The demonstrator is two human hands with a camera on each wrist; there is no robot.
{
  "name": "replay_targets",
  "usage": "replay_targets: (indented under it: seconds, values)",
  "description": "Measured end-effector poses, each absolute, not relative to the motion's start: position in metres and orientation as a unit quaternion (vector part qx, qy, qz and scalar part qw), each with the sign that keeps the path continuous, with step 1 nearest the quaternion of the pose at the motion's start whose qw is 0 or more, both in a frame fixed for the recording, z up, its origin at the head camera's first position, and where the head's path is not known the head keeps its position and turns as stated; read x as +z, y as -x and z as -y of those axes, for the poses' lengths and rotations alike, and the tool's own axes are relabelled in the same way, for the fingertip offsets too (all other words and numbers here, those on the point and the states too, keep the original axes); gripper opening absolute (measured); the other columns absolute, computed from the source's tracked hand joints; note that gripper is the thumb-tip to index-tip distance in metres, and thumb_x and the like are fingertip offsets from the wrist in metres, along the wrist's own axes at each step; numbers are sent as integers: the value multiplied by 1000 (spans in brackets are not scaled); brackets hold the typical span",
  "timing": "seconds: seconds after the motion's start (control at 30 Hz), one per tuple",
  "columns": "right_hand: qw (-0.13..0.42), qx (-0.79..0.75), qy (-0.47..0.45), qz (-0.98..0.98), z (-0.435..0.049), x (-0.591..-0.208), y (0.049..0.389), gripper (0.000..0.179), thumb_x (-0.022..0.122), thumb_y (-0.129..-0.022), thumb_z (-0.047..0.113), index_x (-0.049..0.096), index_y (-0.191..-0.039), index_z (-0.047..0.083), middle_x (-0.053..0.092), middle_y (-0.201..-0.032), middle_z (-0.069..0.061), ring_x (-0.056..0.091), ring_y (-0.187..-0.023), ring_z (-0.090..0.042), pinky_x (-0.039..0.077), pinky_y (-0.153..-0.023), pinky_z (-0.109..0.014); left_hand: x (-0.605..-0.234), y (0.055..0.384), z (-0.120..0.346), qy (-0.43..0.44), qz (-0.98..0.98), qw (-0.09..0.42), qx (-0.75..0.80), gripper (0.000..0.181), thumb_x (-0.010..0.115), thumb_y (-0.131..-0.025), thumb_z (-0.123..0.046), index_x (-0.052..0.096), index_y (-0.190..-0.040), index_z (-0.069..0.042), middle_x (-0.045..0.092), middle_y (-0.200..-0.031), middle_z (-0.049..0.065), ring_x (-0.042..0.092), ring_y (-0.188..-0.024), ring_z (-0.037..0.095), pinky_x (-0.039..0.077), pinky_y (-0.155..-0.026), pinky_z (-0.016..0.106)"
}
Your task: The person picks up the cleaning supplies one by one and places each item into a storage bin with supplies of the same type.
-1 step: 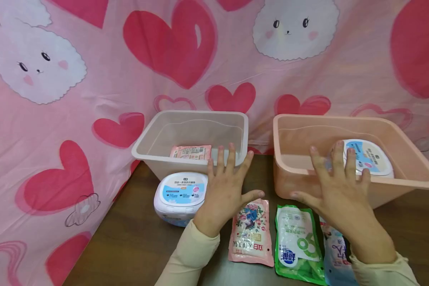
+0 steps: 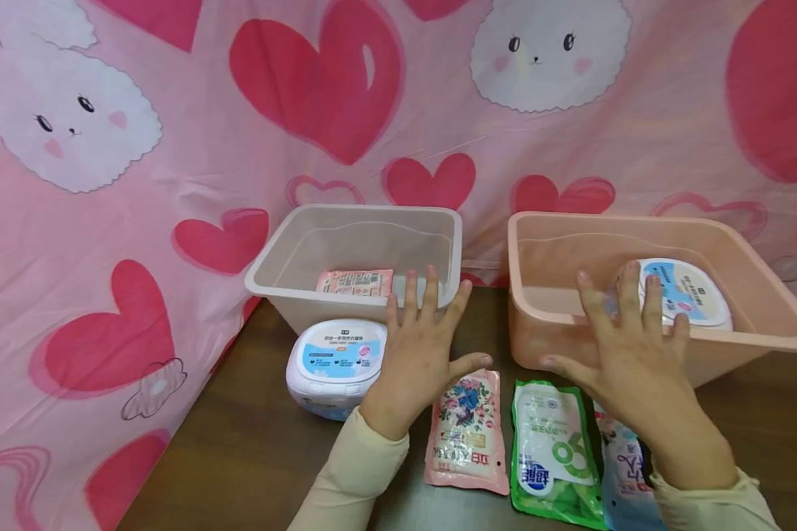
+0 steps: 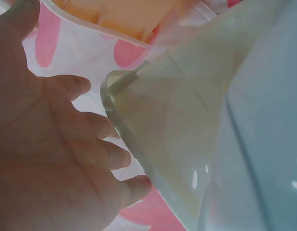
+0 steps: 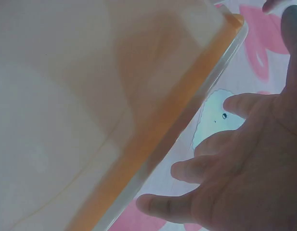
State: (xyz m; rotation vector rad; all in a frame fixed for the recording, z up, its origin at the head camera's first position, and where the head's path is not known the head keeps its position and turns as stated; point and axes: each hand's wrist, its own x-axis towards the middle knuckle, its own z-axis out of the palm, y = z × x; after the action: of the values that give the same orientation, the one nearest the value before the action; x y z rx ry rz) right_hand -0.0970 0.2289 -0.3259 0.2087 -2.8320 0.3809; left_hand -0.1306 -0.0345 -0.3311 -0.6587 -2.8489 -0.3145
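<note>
In the head view my left hand spreads its fingers over the front of a whitish bin, holding nothing. Just left of it stands a white-lidded tub with a blue label. My right hand, also spread and holding nothing, hovers at the front of a peach bin. A similar tub sits inside that bin, partly behind the fingers. Both wrist views show the left palm and right palm beside the bin rims; whether the fingers touch them I cannot tell.
Before the bins lie a pink floral pouch, a green-and-white pouch and a bluish pouch, partly under the right arm. A pink packet lies inside the whitish bin. A heart-patterned pink cloth hangs behind the brown table.
</note>
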Motion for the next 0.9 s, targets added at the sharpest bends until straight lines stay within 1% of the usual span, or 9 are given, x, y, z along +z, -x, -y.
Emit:
replay_targets:
  seconds: [0.17, 0.27, 0.43, 0.57, 0.7, 0.8, 0.9]
  values:
    - [140, 131, -72, 979, -230, -321, 96, 114, 71, -82, 65, 6, -164, 20, -24, -163, -17, -25, -146, -45, -14, -104, -78, -326, 129, 35, 217, 965, 89, -120, 99, 60, -87, -71, 14, -164, -29, -2, -168, 16, -12, -151, 40, 1, -117, 64]
    - [136, 134, -71, 979, -231, -318, 93, 114, 71, -83, 64, 4, -164, 21, -26, -163, -15, -26, -146, -44, -15, -104, -76, -320, 125, 38, 212, 966, 75, -128, 97, 60, -88, -69, 11, -163, -31, -5, -168, 14, -14, -151, 38, -1, -117, 63]
    - [128, 140, -64, 980, -233, -315, 90, 115, 71, -84, 61, 0, -164, 20, -30, -162, -13, -28, -145, -43, -18, -104, -74, -301, 112, 55, 203, 965, 50, -158, 94, 63, -89, -64, 15, -163, -32, -6, -168, 11, -14, -151, 36, -3, -118, 61]
    - [155, 150, -73, 974, -235, -310, 87, 108, 70, -86, 58, 8, -164, 16, -19, -163, -23, -19, -147, -48, -13, -107, -75, -283, 99, 84, 198, 962, 43, -184, 90, 64, -91, -60, 19, -163, -30, -7, -168, 9, -16, -151, 31, -3, -118, 61]
    - [195, 172, -93, 961, -237, -303, 84, 99, 68, -90, 57, 18, -162, 12, -9, -165, -25, -10, -149, -49, -8, -110, -73, -270, 89, 123, 194, 957, 70, -202, 89, 67, -92, -54, 20, -163, -27, -3, -168, 10, -14, -152, 32, -1, -117, 63]
    - [233, 217, -113, 941, -239, -300, 80, 92, 69, -91, 52, 27, -160, 8, -1, -166, -24, -2, -149, -49, -6, -113, -71, -265, 92, 151, 186, 953, 94, -219, 89, 69, -93, -48, 20, -163, -26, 1, -169, 11, -9, -152, 36, 0, -115, 66]
    - [269, 264, -127, 917, -241, -299, 73, 80, 74, -91, 41, 39, -155, 8, 14, -165, -24, 10, -149, -49, 2, -113, -71, -265, 106, 177, 179, 948, 114, -237, 87, 69, -93, -43, 20, -164, -25, 4, -169, 11, -6, -152, 37, 0, -115, 67]
